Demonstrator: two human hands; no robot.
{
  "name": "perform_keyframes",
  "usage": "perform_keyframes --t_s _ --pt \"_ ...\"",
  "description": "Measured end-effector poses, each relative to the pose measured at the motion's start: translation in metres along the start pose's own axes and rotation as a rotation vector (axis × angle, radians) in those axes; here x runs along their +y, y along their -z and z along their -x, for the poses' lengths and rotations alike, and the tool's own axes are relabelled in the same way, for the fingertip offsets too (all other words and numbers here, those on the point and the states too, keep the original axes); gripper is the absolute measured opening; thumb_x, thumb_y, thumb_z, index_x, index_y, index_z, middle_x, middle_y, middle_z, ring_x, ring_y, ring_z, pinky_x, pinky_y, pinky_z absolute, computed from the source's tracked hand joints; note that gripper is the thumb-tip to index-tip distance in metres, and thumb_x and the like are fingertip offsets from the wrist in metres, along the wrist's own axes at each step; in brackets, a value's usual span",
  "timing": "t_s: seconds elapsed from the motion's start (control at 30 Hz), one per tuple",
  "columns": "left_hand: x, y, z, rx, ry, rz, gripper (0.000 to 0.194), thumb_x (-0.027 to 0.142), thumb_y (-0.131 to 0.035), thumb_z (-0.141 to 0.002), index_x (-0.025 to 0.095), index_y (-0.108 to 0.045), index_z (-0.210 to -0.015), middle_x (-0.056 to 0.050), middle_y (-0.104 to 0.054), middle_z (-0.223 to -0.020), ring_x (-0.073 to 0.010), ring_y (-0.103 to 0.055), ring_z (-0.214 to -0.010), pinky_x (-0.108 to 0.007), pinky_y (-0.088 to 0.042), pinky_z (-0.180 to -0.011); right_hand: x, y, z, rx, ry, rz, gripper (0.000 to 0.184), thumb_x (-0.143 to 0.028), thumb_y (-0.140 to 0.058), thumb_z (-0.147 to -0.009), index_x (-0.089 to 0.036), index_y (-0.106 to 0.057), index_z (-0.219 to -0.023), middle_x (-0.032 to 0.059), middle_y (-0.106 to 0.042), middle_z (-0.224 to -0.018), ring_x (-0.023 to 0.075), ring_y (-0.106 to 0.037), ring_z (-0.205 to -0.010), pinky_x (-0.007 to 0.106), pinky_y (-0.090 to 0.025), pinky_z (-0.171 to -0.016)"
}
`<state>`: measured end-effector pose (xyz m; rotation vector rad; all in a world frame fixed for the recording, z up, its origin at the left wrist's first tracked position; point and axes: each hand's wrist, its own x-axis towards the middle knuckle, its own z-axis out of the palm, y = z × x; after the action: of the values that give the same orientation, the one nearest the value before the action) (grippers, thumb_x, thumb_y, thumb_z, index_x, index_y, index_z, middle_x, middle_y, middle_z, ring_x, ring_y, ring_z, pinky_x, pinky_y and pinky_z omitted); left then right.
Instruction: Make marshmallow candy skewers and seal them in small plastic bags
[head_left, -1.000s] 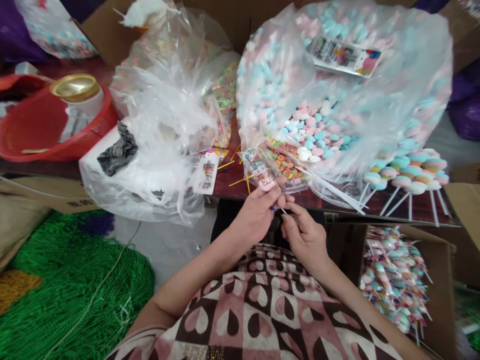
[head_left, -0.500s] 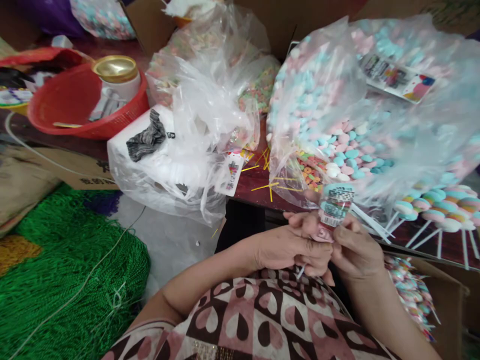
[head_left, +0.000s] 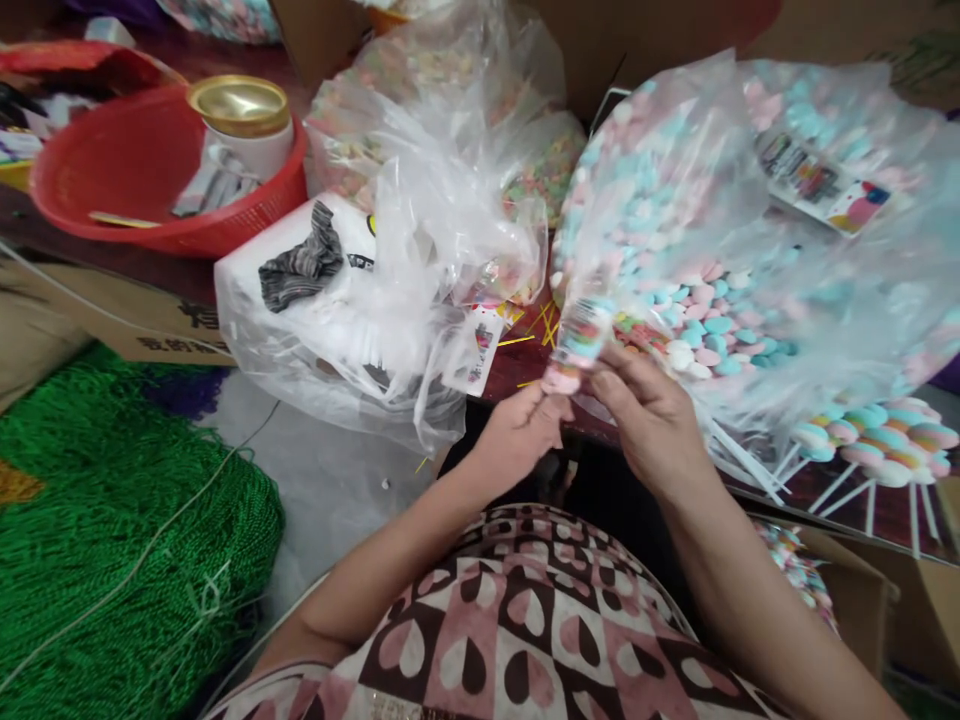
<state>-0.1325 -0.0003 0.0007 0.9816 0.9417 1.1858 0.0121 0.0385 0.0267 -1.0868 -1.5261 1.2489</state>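
Between my hands is a wrapped marshmallow lollipop, its clear printed wrapper standing upward and smeared by motion. My left hand is closed, pinching the lollipop from below; its stick is hidden by the fingers. My right hand is closed too, thumb and fingers gripping the right side of the wrapper. Just behind them, an open clear bag holds pink, blue and white marshmallow candies and small orange-green ring candies. Yellow twist ties lie scattered on the dark red table to the left.
Several bare marshmallow lollipops lie at the table's right edge beside loose white sticks. On the left are a white plastic bag and a red basket holding a gold-lidded jar. Green cord heaps on the floor.
Both hands have moved up, forward and leftward with the lollipop, away from my body. My hands were overlapped around it and are now farther apart. The view has shifted slightly.
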Motion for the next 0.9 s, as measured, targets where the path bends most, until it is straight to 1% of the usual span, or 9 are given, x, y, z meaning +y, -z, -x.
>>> perform_keyframes --t_s 0.1,0.17,0.23,0.33,0.5,0.63,0.73,0.83,0.9 --pt "0.009 0.016 -0.004 0.141 -0.050 0.333 0.033 0.050 -0.060 -0.087 0.019 -0.052 -0.077 0.011 -0.032 -0.046 -0.0060 -0.032 -0.041 -0.024 -0.043 -0.057 0.002 -0.012 -0.030 -0.135 0.078 0.236 0.029 -0.033 -0.058 -0.093 -0.024 -0.065 -0.119 0.0036 -0.075 -0.108 0.0193 -0.070 -0.101 0.036 -0.053 -0.094" --pt "0.016 0.024 -0.007 0.232 -0.087 0.422 0.034 0.049 -0.066 -0.084 0.019 -0.052 -0.075 0.012 -0.030 -0.046 -0.0048 -0.029 -0.040 -0.024 -0.043 -0.056 0.008 -0.020 -0.051 -0.183 0.157 0.465 0.027 -0.028 -0.055 -0.093 -0.023 -0.067 -0.116 0.0046 -0.075 -0.107 0.0201 -0.069 -0.101 0.035 -0.052 -0.093" --pt "0.022 0.031 -0.007 0.299 -0.103 0.448 0.035 0.049 -0.069 -0.081 0.018 -0.053 -0.073 0.011 -0.030 -0.046 -0.0044 -0.029 -0.040 -0.024 -0.043 -0.055 0.016 -0.026 -0.071 -0.235 0.228 0.728 0.025 -0.022 -0.051 -0.093 -0.020 -0.071 -0.109 0.0072 -0.074 -0.107 0.0215 -0.068 -0.100 0.035 -0.050 -0.091" --pt "0.025 0.038 -0.004 0.346 -0.085 0.460 0.036 0.050 -0.070 -0.080 0.019 -0.053 -0.073 0.011 -0.030 -0.046 -0.0042 -0.029 -0.039 -0.024 -0.043 -0.055 0.026 -0.031 -0.093 -0.375 0.283 1.072 0.027 -0.016 -0.046 -0.094 -0.015 -0.072 -0.101 0.0125 -0.072 -0.103 0.0230 -0.064 -0.096 0.035 -0.046 -0.087" --pt "0.022 0.044 0.000 0.355 -0.035 0.483 0.036 0.050 -0.069 -0.081 0.019 -0.053 -0.074 0.011 -0.029 -0.046 -0.0040 -0.030 -0.039 -0.025 -0.043 -0.055 0.022 -0.039 -0.101 -0.520 0.386 1.426 0.031 -0.011 -0.038 -0.095 -0.008 -0.069 -0.099 0.0189 -0.069 -0.101 0.0260 -0.061 -0.091 0.036 -0.042 -0.080" --pt "0.021 0.044 -0.001 0.343 -0.022 0.489 0.034 0.048 -0.068 -0.082 0.018 -0.054 -0.075 0.011 -0.030 -0.047 -0.0041 -0.031 -0.039 -0.024 -0.043 -0.054 0.017 -0.051 -0.098 -0.524 0.355 1.547 0.035 -0.007 -0.031 -0.094 -0.004 -0.063 -0.109 0.0220 -0.068 -0.100 0.0291 -0.064 -0.089 0.036 -0.041 -0.070" --pt "0.021 0.045 -0.002 0.348 -0.020 0.501 0.034 0.048 -0.068 -0.082 0.018 -0.054 -0.075 0.011 -0.030 -0.046 -0.0040 -0.030 -0.039 -0.023 -0.044 -0.052 0.018 -0.052 -0.100 -0.488 0.308 1.554 0.036 -0.008 -0.030 -0.094 -0.005 -0.062 -0.111 0.0209 -0.068 -0.102 0.0263 -0.065 -0.081 0.033 -0.039 -0.063" --pt "0.021 0.047 -0.002 0.365 0.001 0.506 0.034 0.048 -0.069 -0.082 0.018 -0.053 -0.076 0.012 -0.030 -0.046 -0.0038 -0.029 -0.038 -0.022 -0.043 -0.049 0.023 -0.041 -0.103 -0.422 0.268 1.454 0.029 -0.013 -0.038 -0.093 -0.009 -0.065 -0.100 0.0185 -0.070 -0.099 0.0245 -0.066 -0.079 0.032 -0.041 -0.065" --pt "0.021 0.047 -0.001 0.372 0.019 0.504 0.035 0.049 -0.069 -0.082 0.018 -0.053 -0.077 0.012 -0.030 -0.046 -0.0037 -0.029 -0.037 -0.021 -0.041 -0.047 0.027 -0.030 -0.103 -0.331 0.216 1.310 0.019 -0.014 -0.046 -0.088 -0.013 -0.065 -0.088 0.0142 -0.072 -0.090 0.0231 -0.066 -0.078 0.031 -0.044 -0.067"
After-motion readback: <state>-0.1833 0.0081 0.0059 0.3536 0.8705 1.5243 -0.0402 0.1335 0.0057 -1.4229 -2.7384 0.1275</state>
